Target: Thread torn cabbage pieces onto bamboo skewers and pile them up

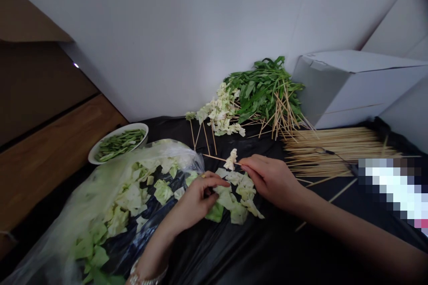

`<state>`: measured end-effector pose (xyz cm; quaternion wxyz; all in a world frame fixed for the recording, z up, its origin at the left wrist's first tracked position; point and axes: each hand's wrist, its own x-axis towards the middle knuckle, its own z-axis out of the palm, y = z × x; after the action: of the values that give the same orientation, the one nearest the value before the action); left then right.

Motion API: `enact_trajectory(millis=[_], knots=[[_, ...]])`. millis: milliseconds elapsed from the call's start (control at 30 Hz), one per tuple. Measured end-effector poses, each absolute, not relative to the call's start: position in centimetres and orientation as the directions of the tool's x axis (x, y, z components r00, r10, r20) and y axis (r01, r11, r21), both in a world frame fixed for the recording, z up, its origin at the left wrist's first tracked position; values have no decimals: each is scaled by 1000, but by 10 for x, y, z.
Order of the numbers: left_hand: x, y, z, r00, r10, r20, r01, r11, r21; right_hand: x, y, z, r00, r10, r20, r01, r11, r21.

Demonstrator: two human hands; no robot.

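My right hand [269,178] pinches a thin bamboo skewer [216,157], which points left above the black sheet. A folded pale cabbage piece [231,160] is threaded on it close to my fingers. Lower and to the left, my left hand [197,198] hovers at a small pile of cabbage leaves [234,205], index finger stretched out and thumb apart from it. Its fingertips are at the edge of a leaf; whether they touch it is unclear. More torn cabbage [130,196] lies to the left, in and around a clear plastic bag [80,191].
A white bowl [146,132] of cut green vegetables stands at the left. Skewered cabbage [222,113] and skewered leafy greens [257,87] are heaped against the wall. Many bare skewers [331,147] lie at the right, before a white box [374,87]. Black plastic [267,254] covers the surface.
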<state>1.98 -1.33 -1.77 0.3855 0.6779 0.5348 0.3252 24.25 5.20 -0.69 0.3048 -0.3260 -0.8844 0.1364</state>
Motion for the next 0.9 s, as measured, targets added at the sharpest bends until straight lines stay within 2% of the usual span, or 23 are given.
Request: enact_trajectory(millis=[100,267,433,533,700,900], knots=[[18,-18,-18,319,948,19,559,-204,804,242,52,-7,-608,661,440,503,749,-431],[18,-15,-24,221,975,27,693,-177,699,242,53,-8,-610,658,441,500,752,-430],[19,-9,-25,198,977,73,649,-187,738,243,53,-7,-611,662,433,505,748,-430],[20,-7,-24,67,993,95,531,-116,839,243,54,-6,-611,658,440,502,752,-428],[19,-4,-23,-141,989,-52,126,70,990,243,54,-5,-611,654,446,486,755,-441],[20,-3,-17,-177,952,-249,-285,193,939,243,53,-5,-618,653,438,476,754,-452]])
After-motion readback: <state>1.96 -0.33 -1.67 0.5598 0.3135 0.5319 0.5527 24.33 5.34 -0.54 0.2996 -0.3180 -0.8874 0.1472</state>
